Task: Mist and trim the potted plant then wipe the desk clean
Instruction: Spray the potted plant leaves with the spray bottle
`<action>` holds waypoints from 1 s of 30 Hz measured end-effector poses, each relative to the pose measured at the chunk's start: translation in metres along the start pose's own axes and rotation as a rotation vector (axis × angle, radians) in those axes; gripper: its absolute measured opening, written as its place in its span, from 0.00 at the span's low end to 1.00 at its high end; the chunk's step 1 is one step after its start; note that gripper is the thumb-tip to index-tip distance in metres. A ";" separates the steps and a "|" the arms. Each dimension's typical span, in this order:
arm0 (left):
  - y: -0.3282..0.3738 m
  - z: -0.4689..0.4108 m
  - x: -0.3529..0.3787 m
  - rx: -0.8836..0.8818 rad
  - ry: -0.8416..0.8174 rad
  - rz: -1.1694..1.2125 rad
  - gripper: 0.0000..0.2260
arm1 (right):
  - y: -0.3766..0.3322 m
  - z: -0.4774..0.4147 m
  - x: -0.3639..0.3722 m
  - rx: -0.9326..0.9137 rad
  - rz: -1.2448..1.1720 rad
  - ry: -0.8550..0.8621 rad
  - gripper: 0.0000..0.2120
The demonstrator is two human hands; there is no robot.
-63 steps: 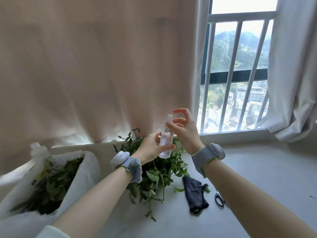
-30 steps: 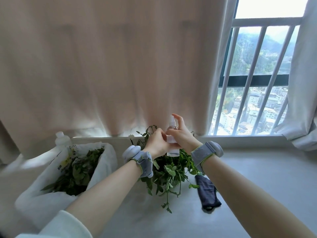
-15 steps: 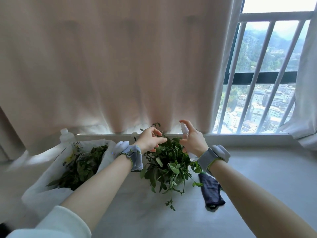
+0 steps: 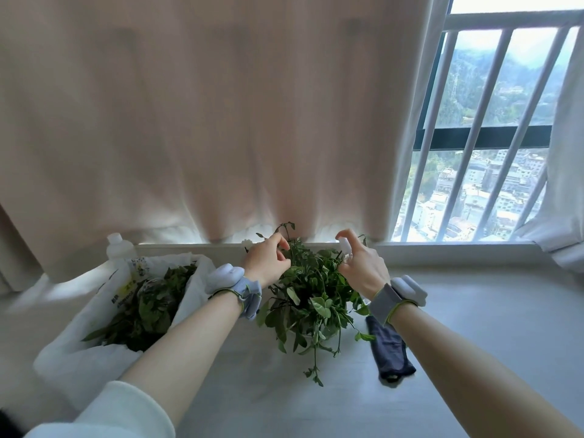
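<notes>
Far left, we have a white bag point(image 4: 79, 336) sagging open on the desk point(image 4: 489, 336), with dark cut leaves inside and its near corner lost behind our white sleeve point(image 4: 120, 412). A pale bottle point(image 4: 118, 246) pokes up behind it, only cap and shoulder on show.

Moving in, our left hand point(image 4: 265, 263) is up among the top sprigs of the potted plant point(image 4: 311, 298), fingers curled, thumb close to forefinger. Whether a stem is actually pinched there, we cannot tell. The plant stands on the desk between our two hands, just before the hem of the beige curtain point(image 4: 221, 121), and its pot is buried under foliage.

Now the right hand point(image 4: 365, 271): it grips a small spray bottle point(image 4: 344, 248), forefinger arched over the white top, the body almost wholly hidden in the palm.

Below that, a dark cloth point(image 4: 392, 352) lies flat on the desk, just beside the plant's trailing leaves, its upper end out of sight under the grey wristband point(image 4: 384, 300).

Far right are the window bars point(image 4: 474, 137) and a pale curtain point(image 4: 565, 184) cut off by the edge.
</notes>
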State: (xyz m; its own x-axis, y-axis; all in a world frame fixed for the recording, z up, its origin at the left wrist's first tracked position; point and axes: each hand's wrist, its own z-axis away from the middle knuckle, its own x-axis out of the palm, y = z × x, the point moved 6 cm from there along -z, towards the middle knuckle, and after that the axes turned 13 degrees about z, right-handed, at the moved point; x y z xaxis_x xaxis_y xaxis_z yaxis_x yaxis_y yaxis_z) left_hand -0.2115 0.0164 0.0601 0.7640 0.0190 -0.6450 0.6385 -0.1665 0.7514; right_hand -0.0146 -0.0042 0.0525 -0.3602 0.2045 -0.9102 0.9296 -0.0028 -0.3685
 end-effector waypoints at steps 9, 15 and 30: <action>-0.012 0.001 0.006 -0.051 -0.034 -0.017 0.10 | 0.015 -0.003 0.006 0.015 0.175 0.058 0.31; -0.009 0.002 0.012 -0.036 -0.063 0.031 0.09 | 0.016 0.002 0.008 0.026 0.163 0.079 0.27; -0.016 -0.001 0.001 -0.063 -0.054 0.104 0.07 | -0.019 0.005 0.004 -0.051 -0.202 0.034 0.34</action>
State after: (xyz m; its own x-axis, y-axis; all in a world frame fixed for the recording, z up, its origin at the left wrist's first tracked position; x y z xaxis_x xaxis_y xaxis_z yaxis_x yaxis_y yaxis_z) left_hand -0.2205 0.0199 0.0478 0.8214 -0.0487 -0.5683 0.5618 -0.1027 0.8209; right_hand -0.0344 -0.0085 0.0549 -0.5375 0.2291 -0.8116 0.8419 0.0908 -0.5319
